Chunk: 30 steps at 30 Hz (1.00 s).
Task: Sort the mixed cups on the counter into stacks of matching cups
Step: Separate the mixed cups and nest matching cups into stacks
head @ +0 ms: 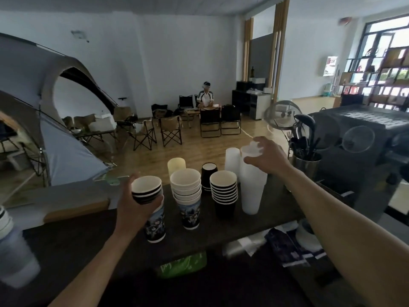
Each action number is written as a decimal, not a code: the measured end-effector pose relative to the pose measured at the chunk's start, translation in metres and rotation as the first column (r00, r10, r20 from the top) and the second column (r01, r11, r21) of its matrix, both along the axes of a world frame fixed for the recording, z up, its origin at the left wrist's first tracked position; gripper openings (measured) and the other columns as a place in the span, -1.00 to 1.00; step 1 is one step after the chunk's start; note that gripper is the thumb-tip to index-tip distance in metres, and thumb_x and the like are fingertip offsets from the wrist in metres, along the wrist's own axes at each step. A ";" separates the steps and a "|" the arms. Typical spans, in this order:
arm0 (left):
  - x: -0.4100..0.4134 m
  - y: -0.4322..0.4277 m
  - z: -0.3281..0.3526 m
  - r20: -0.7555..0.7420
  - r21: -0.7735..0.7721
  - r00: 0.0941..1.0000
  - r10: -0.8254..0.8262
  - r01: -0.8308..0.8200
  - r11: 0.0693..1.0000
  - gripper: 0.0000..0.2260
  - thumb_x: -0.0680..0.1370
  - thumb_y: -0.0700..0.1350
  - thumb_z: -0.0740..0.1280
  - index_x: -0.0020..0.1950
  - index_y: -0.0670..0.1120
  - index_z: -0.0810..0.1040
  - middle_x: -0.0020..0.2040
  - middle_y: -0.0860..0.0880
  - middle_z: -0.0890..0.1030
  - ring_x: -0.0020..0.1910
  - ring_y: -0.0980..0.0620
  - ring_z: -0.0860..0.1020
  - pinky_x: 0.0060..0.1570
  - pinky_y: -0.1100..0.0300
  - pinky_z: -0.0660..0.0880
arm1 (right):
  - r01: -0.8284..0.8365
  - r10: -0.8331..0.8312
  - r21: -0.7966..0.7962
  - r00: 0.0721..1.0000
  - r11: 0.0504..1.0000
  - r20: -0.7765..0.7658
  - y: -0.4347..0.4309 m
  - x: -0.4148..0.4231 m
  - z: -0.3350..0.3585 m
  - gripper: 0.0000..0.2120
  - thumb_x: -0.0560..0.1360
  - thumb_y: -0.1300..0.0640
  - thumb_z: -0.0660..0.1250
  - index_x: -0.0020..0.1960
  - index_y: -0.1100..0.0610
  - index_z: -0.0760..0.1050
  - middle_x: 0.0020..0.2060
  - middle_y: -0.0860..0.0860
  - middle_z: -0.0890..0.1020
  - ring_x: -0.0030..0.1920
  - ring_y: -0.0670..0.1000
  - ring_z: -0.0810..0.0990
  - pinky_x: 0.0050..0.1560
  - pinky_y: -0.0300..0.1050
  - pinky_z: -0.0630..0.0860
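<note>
On the dark counter [221,231] stand several cup stacks. My left hand [132,207] grips a mixed stack [152,202] at the left: black cups nested on a printed blue cup. Beside it stands a stack of printed cups [188,196], then a stack of black ribbed cups [224,191]. A single black cup [209,173] and a cream cup [176,166] stand behind. My right hand [265,156] holds the top cup of a tall frosted white stack [253,185], with another white stack [232,160] behind it.
A steel canister of dark utensils [306,160] and a black machine [358,138] stand at the right. A blurred cup stack [13,251] sits at the near left. Green and dark wrappers [183,263] lie below the counter edge. A seated person [205,96], chairs and a tent fill the room beyond.
</note>
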<state>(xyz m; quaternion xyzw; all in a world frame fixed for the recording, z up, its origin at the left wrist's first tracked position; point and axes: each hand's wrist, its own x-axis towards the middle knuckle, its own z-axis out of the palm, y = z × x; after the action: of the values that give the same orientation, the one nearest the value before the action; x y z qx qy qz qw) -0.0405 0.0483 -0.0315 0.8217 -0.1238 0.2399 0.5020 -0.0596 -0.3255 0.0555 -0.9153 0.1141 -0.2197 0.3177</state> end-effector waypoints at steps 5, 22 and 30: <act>-0.006 -0.003 -0.001 -0.013 -0.073 1.000 -0.012 0.011 0.997 -0.07 0.33 -0.18 0.61 0.56 -0.11 0.15 0.26 0.11 0.35 0.22 0.13 0.37 0.17 0.17 0.35 | 0.043 -0.046 -0.135 0.999 0.990 -0.017 0.014 0.005 -0.001 -0.15 0.32 -0.24 0.47 0.50 -0.01 0.24 0.45 0.10 0.34 0.41 0.18 0.33 0.32 0.10 0.32; -0.004 0.019 -0.012 -0.119 -0.096 0.992 -0.043 0.031 0.995 -0.33 0.28 0.00 0.62 0.28 0.05 0.36 0.11 0.07 0.63 0.08 0.14 0.61 0.05 0.07 0.60 | -0.673 0.583 -0.264 0.734 0.691 -0.348 0.257 0.028 0.006 -0.21 0.20 -0.18 0.60 0.35 -0.03 0.42 0.23 -0.02 0.56 0.18 0.04 0.53 0.19 0.02 0.50; -0.009 0.015 -0.009 -0.112 -0.136 0.991 -0.070 0.054 0.989 -0.26 0.32 0.00 0.63 0.38 0.07 0.31 0.21 0.20 0.50 0.18 0.26 0.50 0.06 0.37 0.43 | -0.624 0.625 -0.053 0.781 0.779 -0.015 0.243 0.019 0.050 -0.34 0.27 -0.11 0.58 0.31 -0.01 0.45 0.14 -0.06 0.52 0.11 0.00 0.51 0.05 -0.12 0.48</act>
<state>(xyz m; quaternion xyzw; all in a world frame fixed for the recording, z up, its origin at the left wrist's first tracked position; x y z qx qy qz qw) -0.0493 0.0631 -0.0403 0.7949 -0.1035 0.1835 0.5690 -0.0408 -0.0828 0.1058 -0.9094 -0.2019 -0.1067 0.3476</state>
